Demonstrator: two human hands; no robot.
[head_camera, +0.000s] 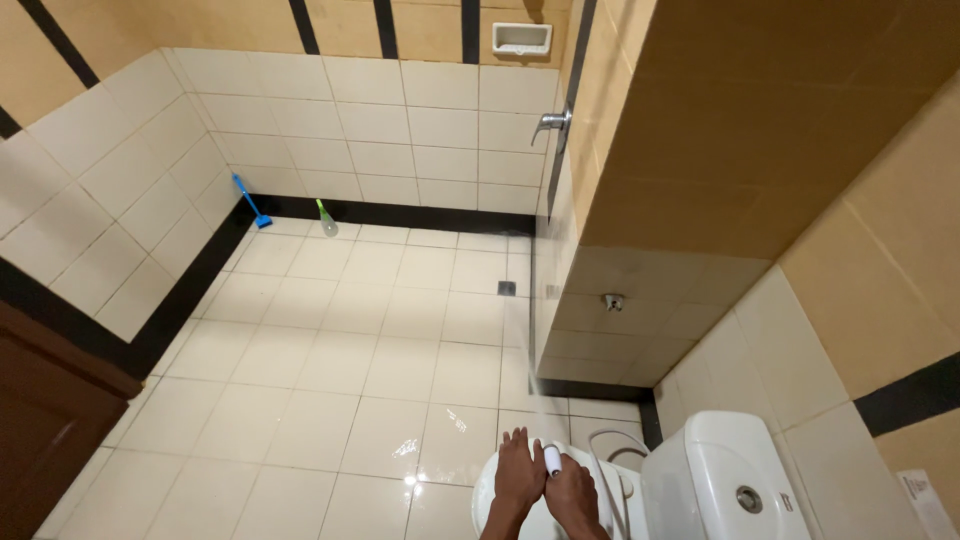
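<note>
At the bottom of the head view stands a white toilet (725, 480) with its lid down. My left hand (520, 472) rests flat on the lid with fingers spread. My right hand (573, 492) is beside it, closed around a small white spray nozzle (553, 458). A thin stream of water (530, 340) shoots up and away from the nozzle toward the wall corner. A grey hose (600, 445) curls beside the cistern.
A blue brush (250, 202) and a green-handled brush (325, 218) lean at the far wall's base. A floor drain (506, 288) sits near the partition. A metal tap (551, 123) and a white soap dish (521, 38) hang high up. A brown door (45, 420) is at left.
</note>
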